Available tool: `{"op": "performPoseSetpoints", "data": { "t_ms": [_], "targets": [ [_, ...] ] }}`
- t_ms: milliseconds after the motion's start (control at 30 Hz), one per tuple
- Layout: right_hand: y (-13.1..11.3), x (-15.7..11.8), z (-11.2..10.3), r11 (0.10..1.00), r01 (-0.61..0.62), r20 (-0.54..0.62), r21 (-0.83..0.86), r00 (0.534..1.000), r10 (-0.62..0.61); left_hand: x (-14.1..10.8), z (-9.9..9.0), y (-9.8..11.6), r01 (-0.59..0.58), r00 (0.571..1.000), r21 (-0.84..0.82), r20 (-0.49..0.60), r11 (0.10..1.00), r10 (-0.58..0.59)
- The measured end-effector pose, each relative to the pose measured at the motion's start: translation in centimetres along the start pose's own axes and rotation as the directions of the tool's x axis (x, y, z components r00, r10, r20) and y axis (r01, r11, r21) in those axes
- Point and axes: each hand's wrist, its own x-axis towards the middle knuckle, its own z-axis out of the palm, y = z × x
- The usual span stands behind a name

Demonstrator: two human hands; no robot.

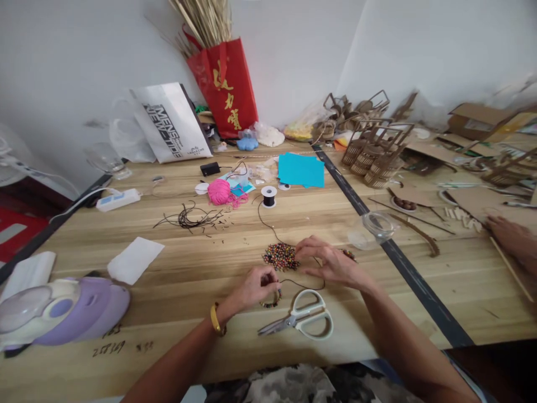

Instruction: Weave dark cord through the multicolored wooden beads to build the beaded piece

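My left hand (259, 285) is closed on a string of beads (272, 299), a curved strand hanging below my fingertips. From it a thin dark cord (300, 284) loops to the right, toward my right hand. A pile of small multicoloured beads (280, 256) lies just beyond my left hand. My right hand (329, 262) reaches over the pile's right edge, thumb and fingers apart; nothing shows clearly between them. More beads (349, 255) lie partly hidden behind it. White-handled scissors (300, 320) rest in front of both hands. Black cord runs from a spool (269, 197) toward the pile.
Pink yarn (220, 192), cut black cords (188, 217) and blue sheets (301, 170) lie farther back. A purple-and-white device (79, 310) stands at left. Woven baskets (373, 159) and a clear plastic container (373, 228) are at right. Another person's hand (514, 240) rests at the far right.
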Motion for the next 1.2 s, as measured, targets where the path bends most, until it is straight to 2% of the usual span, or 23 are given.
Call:
{"op": "performPoseSetpoints", "data": {
  "t_ms": [33,167,233,300,433,533,633,733,933,1100,1200],
  "targets": [
    [-0.3,0.2,0.8,0.997,-0.032,0.037,0.063,0.999,0.029,0.1,0.2,-0.3,0.002,1.0,-0.012,-0.019,1.0,-0.002],
    [-1.6,0.9,4.2,0.959,-0.203,0.05,0.196,0.979,0.197,0.6,0.3,-1.1,0.015,0.997,-0.078,-0.073,0.997,-0.021],
    [-1.7,1.1,5.7,0.897,-0.294,0.107,0.33,0.956,0.274,0.6,0.2,-1.1,0.015,0.997,-0.125,-0.07,0.992,-0.024],
    [-1.6,1.2,6.8,0.822,-0.319,0.119,0.472,0.947,0.299,0.6,0.0,-1.1,0.026,0.998,-0.177,-0.048,0.984,-0.035],
    [-1.3,1.4,7.5,0.669,-0.314,0.132,0.674,0.942,0.309,0.7,-0.2,-1.3,0.086,0.996,-0.273,-0.002,0.958,-0.09],
    [-1.1,1.5,7.6,0.58,-0.353,0.173,0.734,0.923,0.343,0.8,-0.3,-1.4,0.113,0.993,-0.344,0.027,0.932,-0.111],
    [-0.9,1.5,7.6,0.536,-0.38,0.199,0.754,0.91,0.365,0.9,-0.5,-1.2,0.125,0.992,-0.373,0.04,0.919,-0.119],
    [-0.6,1.4,7.7,0.528,-0.387,0.212,0.755,0.908,0.362,0.8,-0.6,-0.8,0.141,0.99,-0.375,0.042,0.916,-0.135],
    [-0.4,1.3,7.6,0.596,-0.381,0.192,0.707,0.914,0.356,0.9,-0.6,-1.0,0.181,0.983,-0.35,0.053,0.919,-0.174],
    [-0.5,1.5,7.5,0.704,-0.288,0.075,0.649,0.945,0.318,1.0,-0.5,-1.3,0.195,0.981,-0.348,0.06,0.917,-0.186],
    [-0.5,1.4,7.6,0.683,-0.295,0.098,0.669,0.945,0.312,1.0,-0.5,-1.3,0.195,0.981,-0.345,0.071,0.918,-0.182]
  ]
}}
